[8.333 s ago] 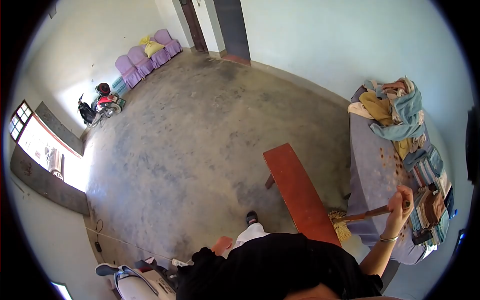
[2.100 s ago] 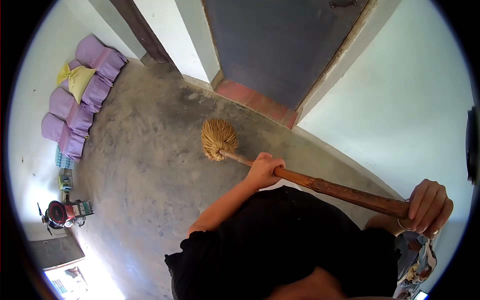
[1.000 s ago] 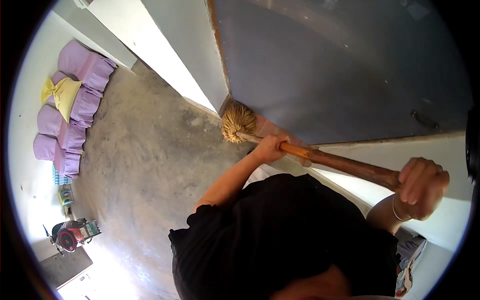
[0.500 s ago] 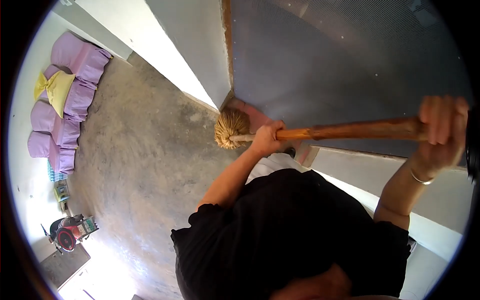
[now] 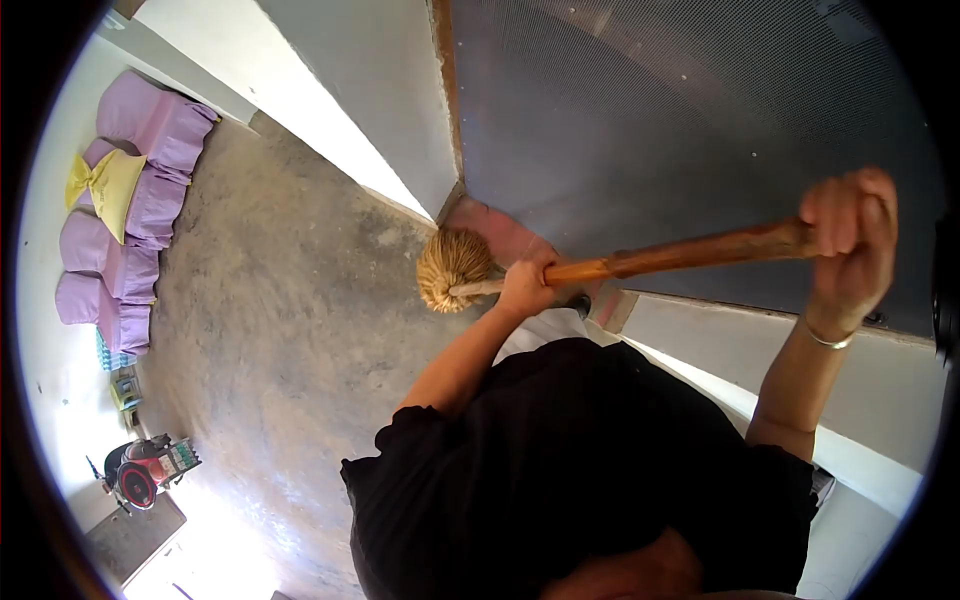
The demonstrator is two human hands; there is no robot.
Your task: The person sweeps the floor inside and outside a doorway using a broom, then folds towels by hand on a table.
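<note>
A mop with a long wooden handle [image 5: 700, 249] slants across the view, its tan stringy head [image 5: 453, 270] resting on the floor beside the wall corner and the reddish tiled doorway sill [image 5: 497, 232]. My left hand [image 5: 527, 287] is wrapped round the lower part of the handle, a little above the mop head. Round the top end of the handle, at the right, is my right hand [image 5: 850, 235], with a bracelet on its wrist. The dark mesh-like door [image 5: 680, 130] stands behind the handle.
Purple covered chairs [image 5: 140, 215] line the far left wall, with a yellow sack [image 5: 115, 190] on them. Below them is a red and black motorbike [image 5: 142, 470]. A wall corner [image 5: 375, 90] juts out left of the doorway. The concrete floor [image 5: 290, 290] spreads across the left.
From the table and red bench, the view has moved to the doorway. My left hand has taken hold of the handle. Lately the mop head has shifted from the sill slightly left and down.
</note>
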